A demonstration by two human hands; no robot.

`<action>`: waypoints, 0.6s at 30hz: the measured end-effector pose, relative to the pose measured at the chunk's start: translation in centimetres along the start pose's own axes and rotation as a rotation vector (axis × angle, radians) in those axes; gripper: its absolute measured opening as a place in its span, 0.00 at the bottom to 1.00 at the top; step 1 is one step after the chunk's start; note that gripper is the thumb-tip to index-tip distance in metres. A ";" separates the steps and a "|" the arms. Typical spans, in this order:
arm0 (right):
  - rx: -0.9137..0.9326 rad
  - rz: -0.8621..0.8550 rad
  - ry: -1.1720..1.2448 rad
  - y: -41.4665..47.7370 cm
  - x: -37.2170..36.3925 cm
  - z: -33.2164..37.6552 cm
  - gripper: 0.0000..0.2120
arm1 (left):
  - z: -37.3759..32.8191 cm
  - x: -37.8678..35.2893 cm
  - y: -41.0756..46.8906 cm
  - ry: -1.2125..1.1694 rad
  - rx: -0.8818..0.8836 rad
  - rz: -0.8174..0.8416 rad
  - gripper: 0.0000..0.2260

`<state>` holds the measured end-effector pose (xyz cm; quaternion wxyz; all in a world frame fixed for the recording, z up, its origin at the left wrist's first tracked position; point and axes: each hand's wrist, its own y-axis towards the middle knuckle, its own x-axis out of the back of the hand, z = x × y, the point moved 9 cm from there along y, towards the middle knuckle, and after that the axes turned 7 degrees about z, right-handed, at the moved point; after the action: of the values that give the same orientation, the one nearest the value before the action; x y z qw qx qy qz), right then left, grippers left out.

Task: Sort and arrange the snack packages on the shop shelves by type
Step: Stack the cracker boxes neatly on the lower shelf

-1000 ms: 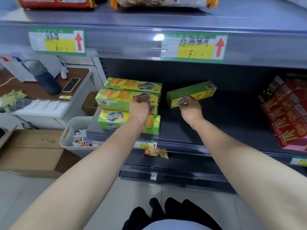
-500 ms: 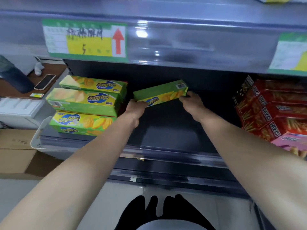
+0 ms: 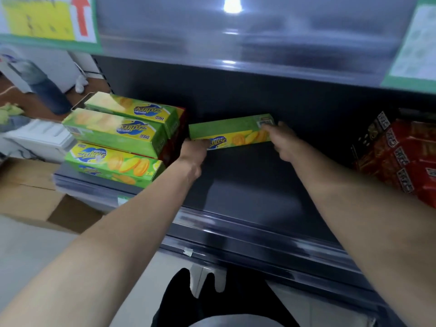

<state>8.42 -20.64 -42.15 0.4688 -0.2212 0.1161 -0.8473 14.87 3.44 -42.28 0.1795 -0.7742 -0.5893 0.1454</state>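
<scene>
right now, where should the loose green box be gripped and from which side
By its two short ends, one hand from each side. The box is long and slim and lies crosswise, so end grips probably keep it level. The left hand and right hand hold it that way; the stack crowds the left end.

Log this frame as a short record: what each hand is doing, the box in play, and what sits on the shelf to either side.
held item: green box, lying lengthways, printed face towards the camera
left hand: grips the box's left end
right hand: grips the box's right end
shelf contact: cannot tell whether the box rests on it or is held just above
left side: stack of green boxes, three visible, same design
right side: red boxes, piled
task state: held box not yet with the stack
</scene>
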 end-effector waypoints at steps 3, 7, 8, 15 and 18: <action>-0.062 -0.095 0.078 -0.8 1.0 -0.9 0.30 | -0.5 -0.5 -0.8 -0.005 -0.012 -0.001 0.19; -0.096 -0.276 0.157 -2.9 3.1 -1.9 0.27 | -2.5 -0.9 -2.2 0.023 -0.114 -0.002 0.16; -0.090 -0.315 0.177 -3.4 3.5 -2.0 0.26 | -3.1 -0.7 -2.7 0.026 -0.146 -0.024 0.16; 0.012 -0.548 0.501 -10.6 2.1 -1.0 0.27 | -6.9 2.6 -6.8 0.010 -0.369 -0.024 0.12; 0.034 -0.614 0.546 -13.5 0.8 -0.1 0.27 | -8.0 5.0 -8.3 0.004 -0.430 -0.065 0.11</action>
<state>-2.10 -14.14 -36.58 0.1495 -0.0050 0.1508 -0.9772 12.50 9.47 -31.50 0.0160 -0.7754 -0.6312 0.0091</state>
